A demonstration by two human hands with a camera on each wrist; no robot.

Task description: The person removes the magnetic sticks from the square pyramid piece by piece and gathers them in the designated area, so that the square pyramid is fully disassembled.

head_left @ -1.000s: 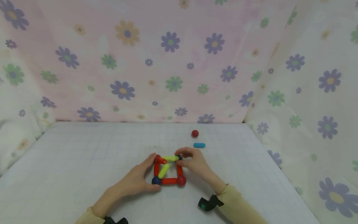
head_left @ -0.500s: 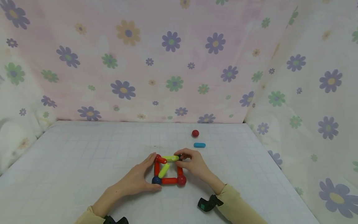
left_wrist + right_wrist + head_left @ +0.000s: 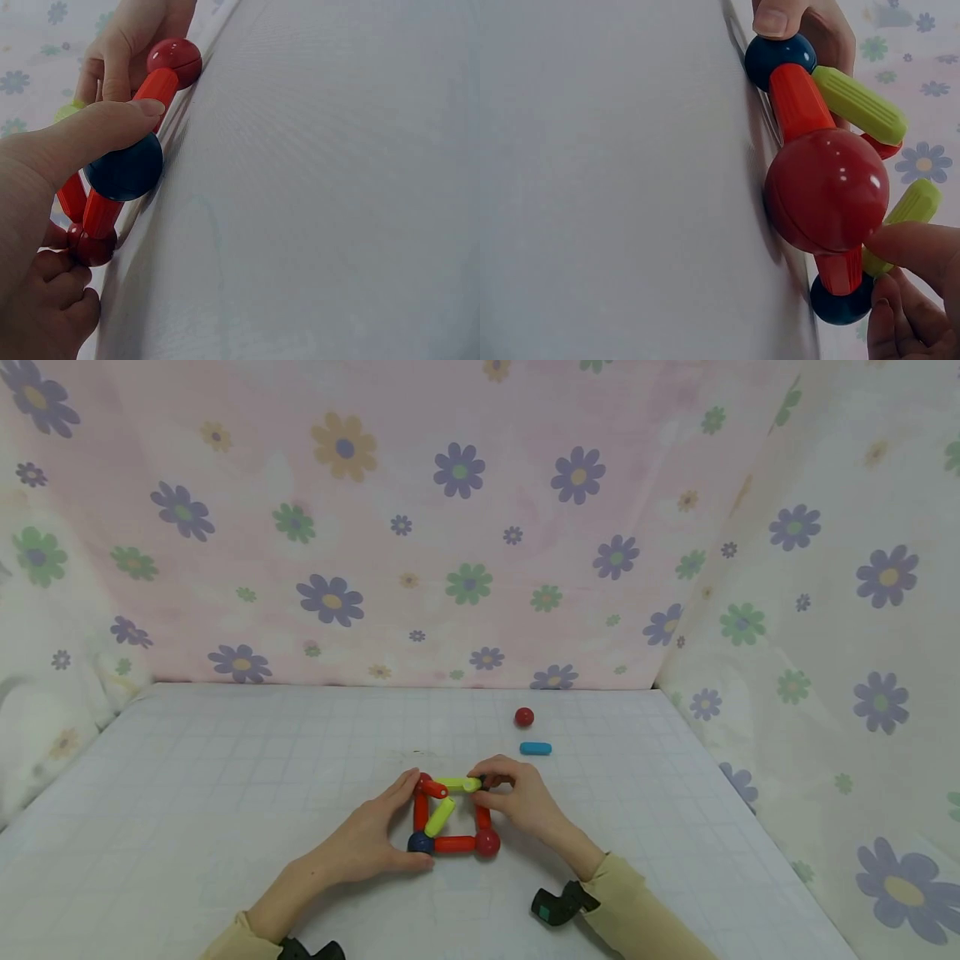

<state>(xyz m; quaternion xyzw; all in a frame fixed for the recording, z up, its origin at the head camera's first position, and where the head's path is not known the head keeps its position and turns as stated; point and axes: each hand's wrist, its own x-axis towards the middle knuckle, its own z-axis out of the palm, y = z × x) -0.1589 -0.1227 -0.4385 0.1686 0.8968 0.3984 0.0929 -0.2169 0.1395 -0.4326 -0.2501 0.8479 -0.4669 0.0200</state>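
A square of magnetic building rods and balls lies on the table. Its near corners are a blue ball [image 3: 421, 842] and a red ball [image 3: 487, 843]; another red ball [image 3: 424, 779] sits at the far left. My left hand [image 3: 360, 843] grips the left side, thumb at the blue ball and fingers by the far red one. With thumb and fingertips, my right hand [image 3: 521, 793] pinches a yellow-green rod [image 3: 915, 202] rising from the far-right blue ball [image 3: 840, 304]. Another yellow-green rod [image 3: 440, 817] and a short red rod [image 3: 433, 789] slant up from the left corners.
Beyond the right hand, a loose blue rod [image 3: 536, 748] and a loose red ball [image 3: 524, 717] lie on the white table [image 3: 225, 777]. Flowered cloth [image 3: 405, 527] hangs behind and along both sides. Black wrist cameras [image 3: 558, 906] sit at the sleeves.
The right fingertips and the yellow-green rod they pinch shift very slightly. The left hand, the square and the loose pieces stay in place.
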